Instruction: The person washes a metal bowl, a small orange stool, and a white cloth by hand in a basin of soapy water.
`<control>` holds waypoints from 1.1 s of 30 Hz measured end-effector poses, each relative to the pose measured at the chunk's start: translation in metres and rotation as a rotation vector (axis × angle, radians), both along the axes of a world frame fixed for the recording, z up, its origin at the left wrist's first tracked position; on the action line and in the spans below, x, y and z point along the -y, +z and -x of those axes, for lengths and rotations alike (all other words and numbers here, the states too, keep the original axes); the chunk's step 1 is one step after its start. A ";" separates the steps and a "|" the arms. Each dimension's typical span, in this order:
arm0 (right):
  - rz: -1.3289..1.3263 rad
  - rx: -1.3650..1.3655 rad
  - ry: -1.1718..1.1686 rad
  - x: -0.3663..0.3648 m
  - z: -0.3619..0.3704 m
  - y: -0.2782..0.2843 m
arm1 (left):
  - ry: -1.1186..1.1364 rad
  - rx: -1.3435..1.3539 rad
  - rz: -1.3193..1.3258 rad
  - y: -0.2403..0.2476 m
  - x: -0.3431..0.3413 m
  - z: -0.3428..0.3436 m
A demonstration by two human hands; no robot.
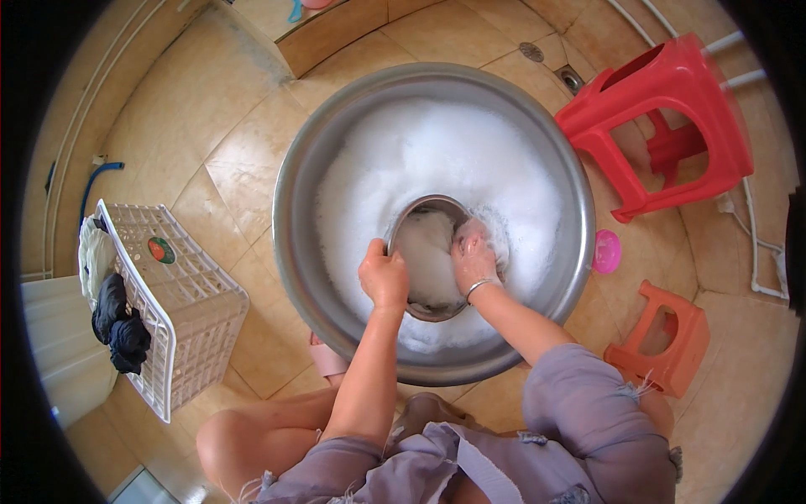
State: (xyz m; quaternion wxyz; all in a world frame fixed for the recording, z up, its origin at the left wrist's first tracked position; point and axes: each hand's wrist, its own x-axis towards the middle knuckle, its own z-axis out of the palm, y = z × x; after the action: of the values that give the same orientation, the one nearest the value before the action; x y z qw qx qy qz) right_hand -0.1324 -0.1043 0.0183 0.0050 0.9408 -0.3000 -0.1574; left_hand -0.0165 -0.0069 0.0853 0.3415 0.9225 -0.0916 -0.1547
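Observation:
A large round metal tub (291, 227) full of white suds (437, 139) stands on the floor before me. In it sits a smaller steel bowl (432, 316), tilted, with cloudy, foamy water inside. My left hand (384, 273) is closed on the bowl's left rim. At the bowl's right rim is my right hand (475, 259), its fingers curled round the edge and partly covered in foam. A thin bracelet (480, 286) circles the right wrist. Suds hide the bowl's underside and some right fingertips.
A white plastic basket (180, 294) stands left, dark cloth (120, 323) draped over its edge. On the right are a red stool (672, 126), a smaller orange stool (663, 344) and a pink dish (605, 251). A floor drain (571, 80) lies beyond the tub.

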 end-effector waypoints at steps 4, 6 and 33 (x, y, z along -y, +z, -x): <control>-0.397 -0.614 0.576 -0.023 -0.026 0.020 | -0.035 -0.006 -0.033 0.009 0.002 0.010; -0.641 -0.233 0.524 -0.026 -0.001 -0.077 | -0.081 0.016 0.000 0.021 0.021 0.019; -2.074 1.549 -1.003 -0.019 -0.071 -0.017 | -0.178 0.262 0.220 -0.016 -0.007 0.031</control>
State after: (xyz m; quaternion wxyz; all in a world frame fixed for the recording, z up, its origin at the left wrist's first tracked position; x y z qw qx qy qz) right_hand -0.0610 -0.0854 0.0010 -0.9109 0.1545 -0.2758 0.2653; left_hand -0.0477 0.0003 0.0689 0.4104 0.8801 -0.2329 -0.0521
